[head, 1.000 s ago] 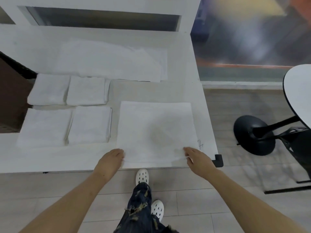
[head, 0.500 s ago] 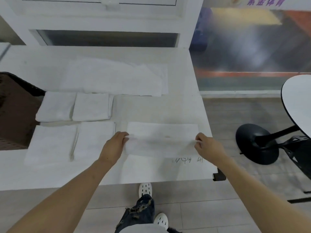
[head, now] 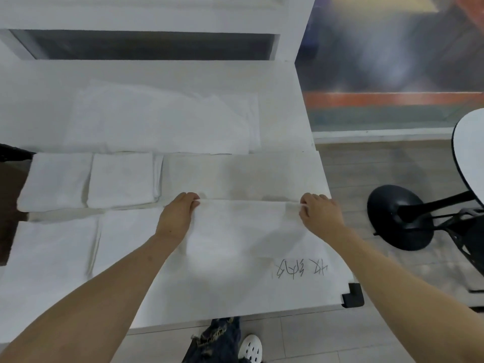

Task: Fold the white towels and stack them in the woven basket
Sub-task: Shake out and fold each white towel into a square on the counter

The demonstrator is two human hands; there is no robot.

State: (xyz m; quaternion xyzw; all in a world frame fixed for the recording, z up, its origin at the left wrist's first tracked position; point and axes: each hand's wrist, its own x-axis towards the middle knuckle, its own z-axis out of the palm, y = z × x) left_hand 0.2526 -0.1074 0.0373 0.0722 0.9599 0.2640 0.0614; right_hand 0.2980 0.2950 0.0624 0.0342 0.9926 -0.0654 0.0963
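Between both hands | towel | left hand, right hand pinch corners

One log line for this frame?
step: towel fold | left hand: pinches towel edge | right hand: pinches same edge | basket: not visible

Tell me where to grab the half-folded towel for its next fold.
Judging by its pose, grip the half-folded towel at one short end, say the right, where the right hand pinches it, and come from that side; it lies long left to right.
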